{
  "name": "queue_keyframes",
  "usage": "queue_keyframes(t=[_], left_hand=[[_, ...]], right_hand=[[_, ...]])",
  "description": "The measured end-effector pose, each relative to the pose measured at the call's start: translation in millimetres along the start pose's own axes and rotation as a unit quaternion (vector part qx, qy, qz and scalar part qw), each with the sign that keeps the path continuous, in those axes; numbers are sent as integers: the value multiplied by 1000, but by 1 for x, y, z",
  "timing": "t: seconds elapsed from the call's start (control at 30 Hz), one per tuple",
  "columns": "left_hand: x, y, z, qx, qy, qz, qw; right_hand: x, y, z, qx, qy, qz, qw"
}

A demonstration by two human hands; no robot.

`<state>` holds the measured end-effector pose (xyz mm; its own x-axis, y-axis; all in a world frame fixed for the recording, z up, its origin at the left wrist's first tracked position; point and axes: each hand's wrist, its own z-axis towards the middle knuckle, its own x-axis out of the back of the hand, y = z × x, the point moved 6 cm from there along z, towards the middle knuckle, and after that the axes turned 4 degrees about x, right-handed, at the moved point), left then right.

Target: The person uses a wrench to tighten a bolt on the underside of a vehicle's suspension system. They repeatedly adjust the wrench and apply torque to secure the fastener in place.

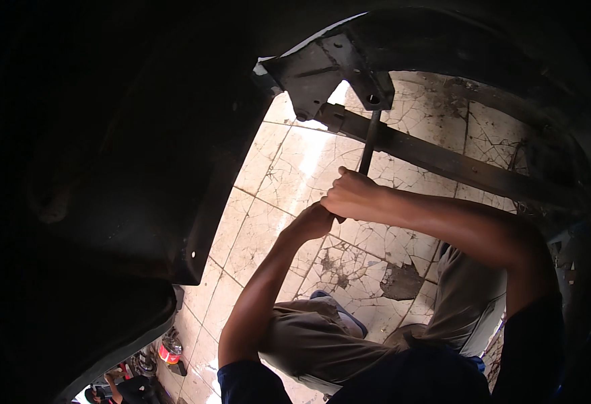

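Note:
My right hand [353, 194] is closed round a long dark metal bar [367, 153]. My left hand [309, 223] grips the same bar lower down, pressed close against the right hand. The bar slants upward from my fists and crosses a long flat dark beam [437, 156] that looks like a leaf spring. Its upper end meets the lower edge of a dark steel bracket [332, 64] with several holes; the tip is hidden there. A clamp-like band [334, 117] wraps the beam beside the bracket.
Dark bodywork [120, 168] closes in at the left, and a curved dark frame [457, 44] arches overhead. Below lies a cracked tile floor [258, 225] with a broken patch [401, 281]. At the lower left another person [130, 389] is near a red object [167, 355].

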<state>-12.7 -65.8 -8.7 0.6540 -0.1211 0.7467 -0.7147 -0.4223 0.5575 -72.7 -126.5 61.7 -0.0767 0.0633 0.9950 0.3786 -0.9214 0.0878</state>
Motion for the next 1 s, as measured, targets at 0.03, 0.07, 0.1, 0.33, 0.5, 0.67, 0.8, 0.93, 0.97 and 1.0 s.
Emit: queue_keyframes(t=[0.03,0.07,0.1,0.33,0.5,0.67,0.8,0.93,0.97,1.0], left_hand=[[6,5,2,-1,4,-2,1000],[5,6,3,-1,13,6,1000],[5,6,5,-5,24,20,1000],[1,15,6,74,-21,28,997],[-8,-8,4,82,11,21,996],[-6,3,7,100,-28,66,992],[-1,14,3,74,-22,31,997],[-4,-5,10,79,0,62,995],[-8,-4,14,71,-4,54,996],[-6,-4,12,73,-7,47,996]], right_hand=[[-1,2,-3,-2,14,-2,1000],[-3,2,-6,-3,29,-5,1000],[-3,4,-8,-7,47,-11,999],[4,-2,-14,1,77,-20,997],[6,-15,-8,14,27,-64,997],[-5,-2,-11,-20,33,-43,998],[-17,-6,-7,-3,-38,-112,993],[-12,1,-8,-21,19,-86,996],[-15,10,-14,-41,41,-84,995],[-12,4,-11,-13,28,-101,994]])
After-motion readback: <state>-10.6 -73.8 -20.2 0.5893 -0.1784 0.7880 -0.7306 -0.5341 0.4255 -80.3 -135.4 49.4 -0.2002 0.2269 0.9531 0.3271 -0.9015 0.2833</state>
